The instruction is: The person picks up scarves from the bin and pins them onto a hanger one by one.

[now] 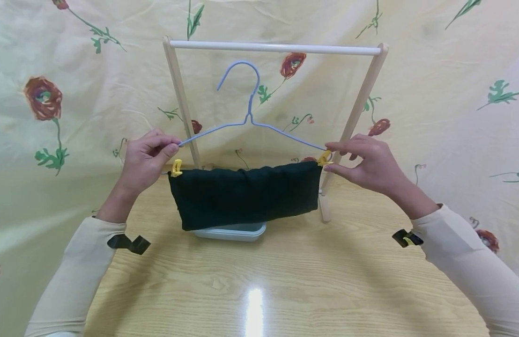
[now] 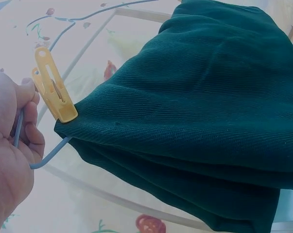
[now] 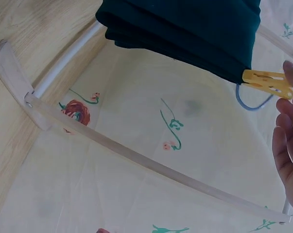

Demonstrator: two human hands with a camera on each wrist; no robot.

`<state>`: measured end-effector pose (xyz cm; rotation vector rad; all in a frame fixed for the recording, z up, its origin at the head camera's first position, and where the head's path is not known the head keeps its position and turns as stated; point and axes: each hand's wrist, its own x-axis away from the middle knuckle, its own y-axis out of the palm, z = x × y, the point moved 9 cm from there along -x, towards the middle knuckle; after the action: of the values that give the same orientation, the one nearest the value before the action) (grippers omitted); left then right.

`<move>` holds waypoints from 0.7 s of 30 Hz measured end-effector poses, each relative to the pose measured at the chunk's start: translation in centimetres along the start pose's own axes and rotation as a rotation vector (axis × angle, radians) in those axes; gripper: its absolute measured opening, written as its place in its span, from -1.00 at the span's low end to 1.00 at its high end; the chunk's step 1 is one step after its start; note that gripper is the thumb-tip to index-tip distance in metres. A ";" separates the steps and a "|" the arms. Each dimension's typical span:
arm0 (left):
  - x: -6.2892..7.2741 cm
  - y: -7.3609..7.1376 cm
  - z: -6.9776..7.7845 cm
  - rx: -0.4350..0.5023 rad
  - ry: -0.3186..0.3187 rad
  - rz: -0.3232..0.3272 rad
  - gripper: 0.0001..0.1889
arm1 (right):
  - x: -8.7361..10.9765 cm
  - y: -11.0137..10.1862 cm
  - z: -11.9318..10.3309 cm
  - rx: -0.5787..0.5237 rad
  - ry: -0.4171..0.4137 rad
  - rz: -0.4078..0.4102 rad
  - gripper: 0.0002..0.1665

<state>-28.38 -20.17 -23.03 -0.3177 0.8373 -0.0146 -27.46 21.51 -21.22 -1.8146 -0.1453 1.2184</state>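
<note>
A blue wire hanger (image 1: 217, 128) is held up in front of me, its hook pointing upward. Over its lower bar hangs a folded dark green cloth (image 1: 247, 194). My left hand (image 1: 147, 157) grips the hanger's left end, with the wire passing through the curled fingers in the left wrist view. Beside those fingers, a yellow clothespin (image 2: 56, 87) clamps the cloth's left corner. At the opposite corner my right hand (image 1: 367, 161) pinches a second yellow clothespin (image 3: 267, 82) between thumb and index finger. That clothespin's tip is on the cloth's edge, close to the hanger's bend.
Behind the hanger stands a rack with a white top bar (image 1: 276, 47) and wooden side posts (image 1: 362, 103). A pale blue tray (image 1: 230, 235) sits on the wooden table (image 1: 310, 281), partly hidden by the cloth. Flowered fabric (image 1: 436, 93) covers the background.
</note>
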 end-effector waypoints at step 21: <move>0.2 0.3 -0.4 0.010 -0.009 -0.004 -0.88 | -3.6 -0.4 1.5 -0.236 0.335 -0.131 -0.64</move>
<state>-28.56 -19.99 -23.52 -0.3102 0.8273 -0.0214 -30.35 20.73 -18.63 -2.1513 -0.2198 0.8185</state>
